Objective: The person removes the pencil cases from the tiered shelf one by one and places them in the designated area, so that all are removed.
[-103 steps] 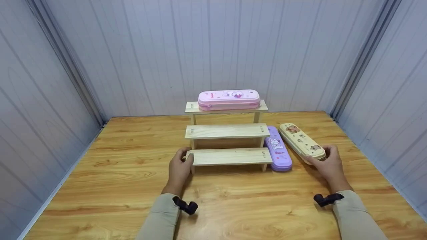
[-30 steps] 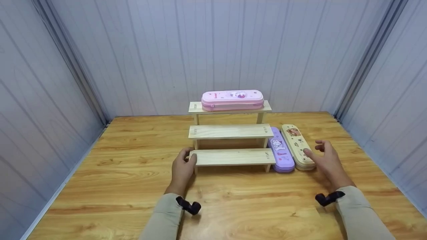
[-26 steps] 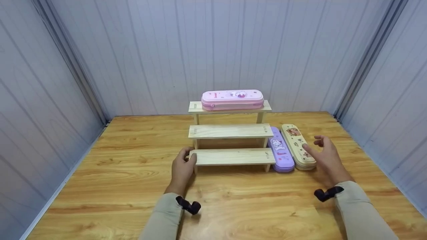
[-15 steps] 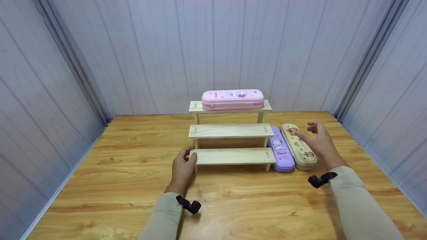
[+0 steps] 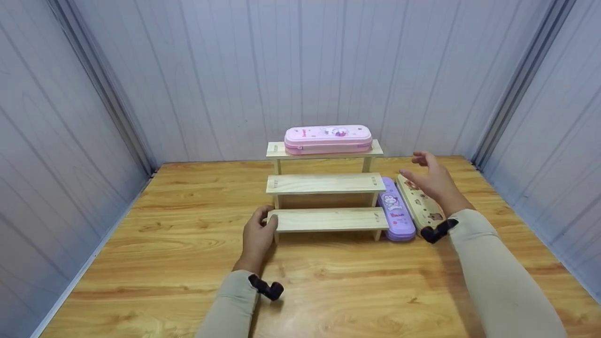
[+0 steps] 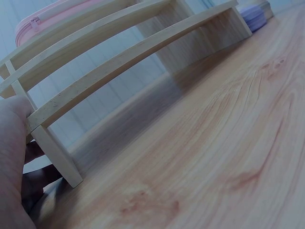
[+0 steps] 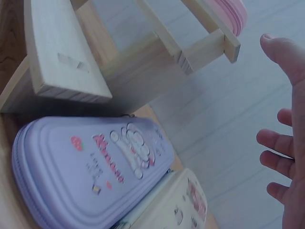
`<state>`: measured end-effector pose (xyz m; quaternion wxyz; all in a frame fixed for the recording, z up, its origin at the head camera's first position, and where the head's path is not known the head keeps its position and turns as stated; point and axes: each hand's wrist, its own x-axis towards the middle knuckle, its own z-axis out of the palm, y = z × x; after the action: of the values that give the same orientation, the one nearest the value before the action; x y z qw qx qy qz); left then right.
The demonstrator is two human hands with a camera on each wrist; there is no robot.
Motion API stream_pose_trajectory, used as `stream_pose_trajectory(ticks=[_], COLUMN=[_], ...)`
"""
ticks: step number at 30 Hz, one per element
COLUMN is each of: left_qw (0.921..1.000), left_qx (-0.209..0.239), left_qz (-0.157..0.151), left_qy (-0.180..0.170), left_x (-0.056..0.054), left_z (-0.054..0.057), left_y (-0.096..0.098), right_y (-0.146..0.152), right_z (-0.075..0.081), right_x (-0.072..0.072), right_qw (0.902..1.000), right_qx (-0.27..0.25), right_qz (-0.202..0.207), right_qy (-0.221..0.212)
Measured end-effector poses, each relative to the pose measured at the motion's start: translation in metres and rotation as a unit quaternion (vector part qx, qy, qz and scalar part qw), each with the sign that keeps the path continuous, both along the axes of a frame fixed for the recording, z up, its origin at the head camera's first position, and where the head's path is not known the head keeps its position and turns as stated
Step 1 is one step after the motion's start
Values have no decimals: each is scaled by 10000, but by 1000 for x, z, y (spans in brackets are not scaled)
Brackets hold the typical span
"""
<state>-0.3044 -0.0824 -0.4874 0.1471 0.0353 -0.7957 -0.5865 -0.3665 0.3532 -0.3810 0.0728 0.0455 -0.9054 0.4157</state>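
- Left hand (image 5: 256, 237) grips the wooden stand (image 5: 331, 220) at its lowest left end.
- Right hand (image 5: 435, 182), fingers loosely spread, hovers near the yellow pencil case (image 5: 423, 207).
- Purple pencil case (image 5: 396, 212) lies between them.

A wood-grained tabletop (image 5: 178, 225), yellow-brown with darker streaks, filled the lower part of the head view; the left wrist view gave it a pinker cast and showed knot-like swirls. Behind it rose a pale, bluish-grey back wall (image 5: 211, 80) marked with vertical lines. Similar panelling formed the left wall (image 5: 51, 164) and the right wall (image 5: 558, 126). A grey strip ran down the left corner (image 5: 101, 89), another down the right corner (image 5: 523, 87).
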Motion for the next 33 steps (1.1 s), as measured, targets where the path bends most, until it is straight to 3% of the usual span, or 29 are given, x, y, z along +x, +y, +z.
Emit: stream_pose_trajectory(ticks=[8, 16, 26, 33], left_qw=[10000, 10000, 10000, 10000], left_qx=[14, -57, -64, -66], left_qz=[24, -9, 9, -14], left_qy=[31, -18, 11, 23], left_x=[0, 1, 2, 1], left_z=[2, 2, 2, 5], left_y=[-3, -3, -1, 1], right_y=[-28, -51, -71, -84], right_z=[16, 25, 38, 47], right_x=[-19, -36, -50, -56], right_qw=[9989, 9973, 9977, 9953], right_qx=[-333, -526, -261, -349], right_qz=[272, 487, 578, 728], right_qy=[-163, 144, -243, -533])
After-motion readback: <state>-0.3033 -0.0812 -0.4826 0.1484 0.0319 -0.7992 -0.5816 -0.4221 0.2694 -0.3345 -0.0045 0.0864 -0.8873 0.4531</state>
